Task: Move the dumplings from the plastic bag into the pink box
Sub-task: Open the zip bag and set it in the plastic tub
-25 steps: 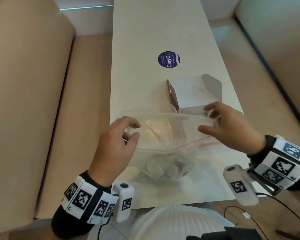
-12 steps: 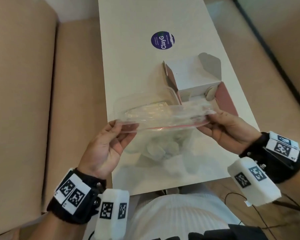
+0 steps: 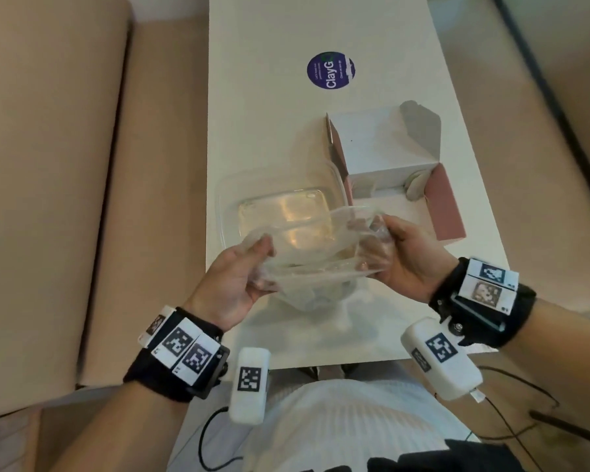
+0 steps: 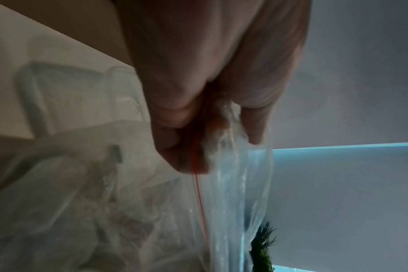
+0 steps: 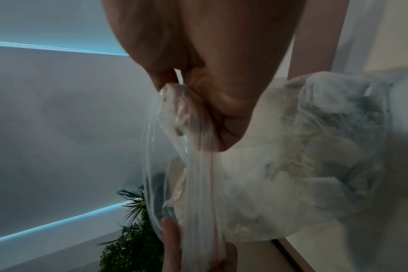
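A clear zip plastic bag (image 3: 315, 267) hangs between my two hands above the near part of the white table (image 3: 263, 97). Pale dumplings (image 3: 315, 294) sag in its bottom, seen again in the right wrist view as dumplings (image 5: 314, 165). My left hand (image 3: 252, 267) pinches the bag's left top corner, palm up; the left hand (image 4: 198, 147) grips at the red zip line. My right hand (image 3: 389, 247) grips the bunched right corner, and the right hand (image 5: 198, 110) crumples the plastic. The pink box (image 3: 440, 202) stands open behind the right hand, one dumpling (image 3: 416, 185) inside.
A clear plastic container (image 3: 280, 206) sits on the table left of the box, just behind the bag. A round purple sticker (image 3: 331, 70) lies farther back. Beige seating (image 3: 48, 165) flanks the table's left side. A green plant (image 5: 133, 239) shows in the wrist views.
Both hands turned palm up and drew the bag nearer to me, bunching its top corners. The bag's mouth went from stretched wide to slack. The head view shifted.
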{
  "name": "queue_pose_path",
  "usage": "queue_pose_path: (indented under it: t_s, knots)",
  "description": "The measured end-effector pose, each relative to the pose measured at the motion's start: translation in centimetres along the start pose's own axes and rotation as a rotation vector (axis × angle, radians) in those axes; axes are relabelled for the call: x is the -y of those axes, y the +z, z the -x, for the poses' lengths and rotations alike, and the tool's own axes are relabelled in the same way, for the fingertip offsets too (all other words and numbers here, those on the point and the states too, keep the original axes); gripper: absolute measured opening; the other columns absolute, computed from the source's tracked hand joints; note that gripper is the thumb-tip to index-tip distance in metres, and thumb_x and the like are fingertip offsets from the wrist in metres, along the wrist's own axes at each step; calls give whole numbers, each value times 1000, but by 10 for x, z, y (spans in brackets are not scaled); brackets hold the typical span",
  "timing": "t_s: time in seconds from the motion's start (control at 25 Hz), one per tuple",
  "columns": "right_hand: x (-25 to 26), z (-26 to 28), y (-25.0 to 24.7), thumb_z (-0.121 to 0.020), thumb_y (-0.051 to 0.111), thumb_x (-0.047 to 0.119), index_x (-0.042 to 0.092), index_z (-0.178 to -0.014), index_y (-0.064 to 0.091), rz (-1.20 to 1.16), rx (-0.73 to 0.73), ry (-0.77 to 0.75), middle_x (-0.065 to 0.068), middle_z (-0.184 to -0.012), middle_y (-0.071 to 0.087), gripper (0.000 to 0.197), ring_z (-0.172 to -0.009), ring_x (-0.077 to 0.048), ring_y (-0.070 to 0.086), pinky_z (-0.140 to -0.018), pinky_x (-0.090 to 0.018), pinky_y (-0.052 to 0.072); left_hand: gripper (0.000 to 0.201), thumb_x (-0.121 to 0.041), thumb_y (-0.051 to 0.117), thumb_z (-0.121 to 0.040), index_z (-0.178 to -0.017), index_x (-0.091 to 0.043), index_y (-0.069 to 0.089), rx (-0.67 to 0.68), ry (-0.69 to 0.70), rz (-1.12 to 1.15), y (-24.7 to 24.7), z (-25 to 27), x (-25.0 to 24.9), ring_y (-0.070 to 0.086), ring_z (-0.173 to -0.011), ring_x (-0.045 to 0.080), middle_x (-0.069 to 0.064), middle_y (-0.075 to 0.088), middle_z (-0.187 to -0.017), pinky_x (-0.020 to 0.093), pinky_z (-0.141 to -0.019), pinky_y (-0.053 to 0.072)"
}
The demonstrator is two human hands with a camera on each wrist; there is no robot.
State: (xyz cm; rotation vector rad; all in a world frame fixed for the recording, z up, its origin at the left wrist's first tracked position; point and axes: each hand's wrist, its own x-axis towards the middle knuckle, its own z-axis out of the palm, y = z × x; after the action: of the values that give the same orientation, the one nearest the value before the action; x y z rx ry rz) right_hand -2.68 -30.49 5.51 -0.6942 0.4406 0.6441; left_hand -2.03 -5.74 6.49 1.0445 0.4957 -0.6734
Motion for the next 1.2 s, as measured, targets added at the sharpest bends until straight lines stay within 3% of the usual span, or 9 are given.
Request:
queue_pose_path:
  t_s: [0.12,0.24,0.4,0.48,0.68,0.84,0.96,1.04,1.2]
  knots:
    - [7,5,-2,-85,40,25,8,-84,71,14,23,-7,0,-70,65,35,-62,-17,56,-63,-25,53,41,-32,46,-94,-58,-15,58,-57,66,143,11,1,3,48,-41,12,-4,39,-42,31,-63,57]
    - [14,9,-6,-78,50,23,5,-75,71,29,-7,10,-5,-72,71,28,-69,-17,68,-69,-27,57,52,-25,34,-100,-57,-15,62,-11,160,332,13,3,7,69,-69,16,-2,55,-50,31,-77,58]
    - [18,7,-13,-87,45,24,8,-74,61,-59,-37,-49,-10,-81,70,26,-82,-21,71,-72,-34,58,12,-16,73,-73,-69,-13,62,101,106,456,3,3,11,52,-38,8,-7,33,-39,23,-50,53]
    - [13,7,-10,-82,53,21,12,-77,69,-67,23,-48,-7,-82,70,19,-78,-18,69,-71,-32,58,23,-20,81,-59,-75,-12,67,173,37,376,-9,3,9,35,-28,6,-5,23,-37,15,-39,38]
    - [-9,9,-15,-76,67,37,14,-124,55,-27,148,69,-6,-112,64,54,-87,-21,63,-71,-28,53,29,-26,87,-52,-60,-12,63,200,-63,216,-30,-1,14,40,-39,11,-5,39,-46,24,-50,47]
    - [-25,6,-10,-59,75,-11,25,-129,47,452,-62,7,-2,-108,69,84,-96,-25,67,-71,-36,59,48,-16,90,-55,-74,-22,46,218,-44,111,-33,-5,29,46,-46,7,-7,47,-57,20,-45,44]
    - [-29,2,-4,-75,70,-3,13,-116,55,676,-256,-53,-6,-91,65,47,-75,-21,62,-49,-24,50,41,9,73,-73,-87,-20,47,15,-1,-218,-21,-6,32,44,-46,8,0,44,-69,20,-43,41]
    - [-28,0,-3,-88,59,10,8,-96,61,626,-338,-46,-3,-67,50,8,-54,-13,50,-41,-21,43,21,-4,64,-86,-99,-17,53,-95,7,-381,-11,-4,30,41,-44,6,0,44,-68,24,-44,43]
    - [-26,1,-6,-95,46,12,6,-84,63,406,-322,11,-6,-72,58,21,-59,-14,59,-48,-24,54,19,-35,49,-97,-91,-18,50,-160,2,-449,-7,-4,27,26,-40,7,-5,28,-58,24,-39,33]
